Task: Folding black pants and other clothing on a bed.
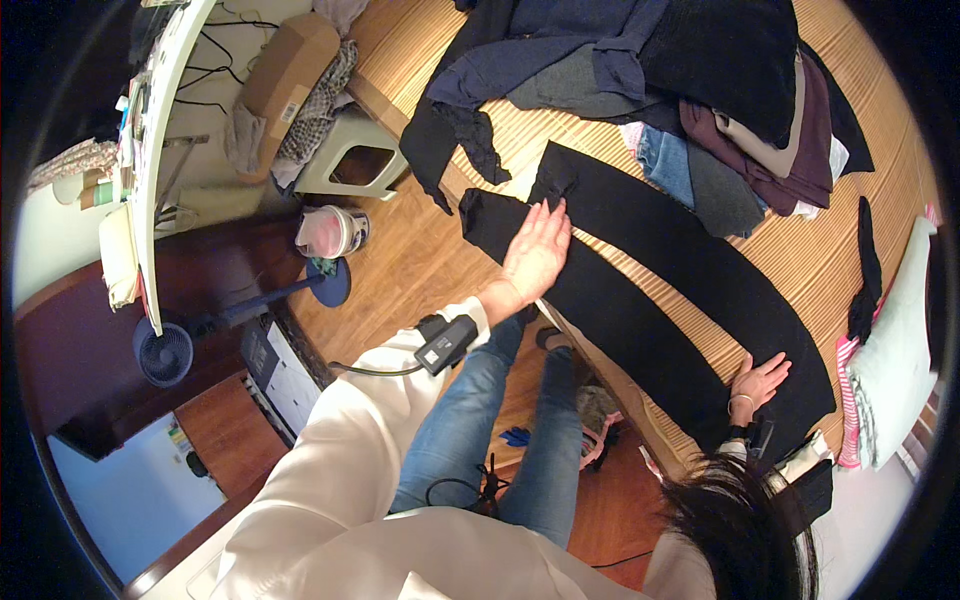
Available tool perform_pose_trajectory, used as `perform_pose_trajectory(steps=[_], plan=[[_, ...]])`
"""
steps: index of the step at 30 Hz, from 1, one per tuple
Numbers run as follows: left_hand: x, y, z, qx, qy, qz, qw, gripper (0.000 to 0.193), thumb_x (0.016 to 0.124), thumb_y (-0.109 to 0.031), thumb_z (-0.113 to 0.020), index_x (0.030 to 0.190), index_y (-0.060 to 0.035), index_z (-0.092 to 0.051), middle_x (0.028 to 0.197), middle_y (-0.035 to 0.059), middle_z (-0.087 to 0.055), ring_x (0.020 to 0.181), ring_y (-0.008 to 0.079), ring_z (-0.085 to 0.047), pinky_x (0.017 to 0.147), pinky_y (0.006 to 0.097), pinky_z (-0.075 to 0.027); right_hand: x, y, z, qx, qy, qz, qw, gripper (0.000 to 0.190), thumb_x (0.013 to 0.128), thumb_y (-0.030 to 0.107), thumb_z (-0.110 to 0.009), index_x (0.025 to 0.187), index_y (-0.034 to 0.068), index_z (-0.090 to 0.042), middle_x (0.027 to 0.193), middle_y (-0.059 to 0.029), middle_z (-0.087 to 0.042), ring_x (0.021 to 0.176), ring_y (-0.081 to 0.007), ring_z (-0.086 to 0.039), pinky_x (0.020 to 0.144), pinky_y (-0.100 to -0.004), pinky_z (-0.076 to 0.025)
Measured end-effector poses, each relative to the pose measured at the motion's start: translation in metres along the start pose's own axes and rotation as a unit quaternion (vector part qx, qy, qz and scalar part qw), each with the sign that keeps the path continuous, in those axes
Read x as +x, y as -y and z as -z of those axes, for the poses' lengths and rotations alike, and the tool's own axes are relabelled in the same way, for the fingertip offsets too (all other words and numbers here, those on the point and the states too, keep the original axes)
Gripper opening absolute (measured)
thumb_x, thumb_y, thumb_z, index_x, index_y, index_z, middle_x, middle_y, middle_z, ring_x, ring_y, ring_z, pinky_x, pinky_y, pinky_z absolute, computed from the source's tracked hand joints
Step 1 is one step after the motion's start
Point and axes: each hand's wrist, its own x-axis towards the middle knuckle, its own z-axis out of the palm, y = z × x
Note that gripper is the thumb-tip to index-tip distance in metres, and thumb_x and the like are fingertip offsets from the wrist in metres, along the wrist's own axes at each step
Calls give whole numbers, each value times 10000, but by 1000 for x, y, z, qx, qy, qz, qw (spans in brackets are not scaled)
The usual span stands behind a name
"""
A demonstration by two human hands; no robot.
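Note:
A pair of black trousers (637, 300) lies spread on a slatted bamboo mat (847, 247), its two legs side by side with a gap between them. My left hand (538, 247) rests palm down near the trouser leg ends, its fingertips at the inner edges of both legs. Farther right, my right hand (759, 381) is flat on the upper part of the trousers, fingers a little spread. Neither hand is closed on the cloth. A dark cuff or strap partly covers each wrist.
Beyond the trousers lies a heap of dark clothes (570, 67) with folded jeans (666, 165). A black garment (431, 150) hangs over the mat's edge. At right are a pale pillow (896, 352) and a black strip of cloth (866, 270). A plastic stool (352, 161) and bucket (334, 231) stand left.

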Motion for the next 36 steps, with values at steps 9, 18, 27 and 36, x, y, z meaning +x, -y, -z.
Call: perform_pose_trajectory(steps=[9, 18, 27, 36], plan=[[9, -24, -9, -32, 3, 63, 998, 455, 788, -75, -482, 1211, 88, -455, 1331, 276, -383, 1228, 416, -390, 1076, 445, -272, -3, 7, 1, -7, -10, -1, 1000, 757, 885, 509, -470, 1451, 144, -122, 1504, -128, -116, 1374, -320, -155, 1039, -545, -270], [6, -22, -4, -12, 7, 48, 999, 452, 788, -88, -480, 1210, 75, -464, 1296, 263, -423, 1206, 411, -411, 1073, 446, -278, -2, 9, 4, 22, -2, -8, 1000, 785, 873, 485, -511, 1455, 158, -98, 1513, -115, -90, 1382, -320, -128, 1052, -549, -238], [-6, -16, 19, -87, -52, 72, 992, 603, 644, -59, -621, 1214, 43, -452, 1335, 237, -358, 1241, 388, -352, 1043, 481, -287, 0, 2, -1, -2, -11, -1, 1000, 780, 875, 515, -484, 1452, 149, -107, 1507, -122, -110, 1375, -321, -147, 1037, -551, -273], [-66, 145, -25, -366, -100, 336, 862, 228, 696, -87, -679, 861, -5, -545, 890, 117, -510, 883, 272, -481, 790, 372, -413, -1, 12, -9, 11, -21, 15, 1000, 784, 872, 524, -482, 1451, 142, -115, 1505, -125, -118, 1375, -321, -153, 1037, -545, -270]])
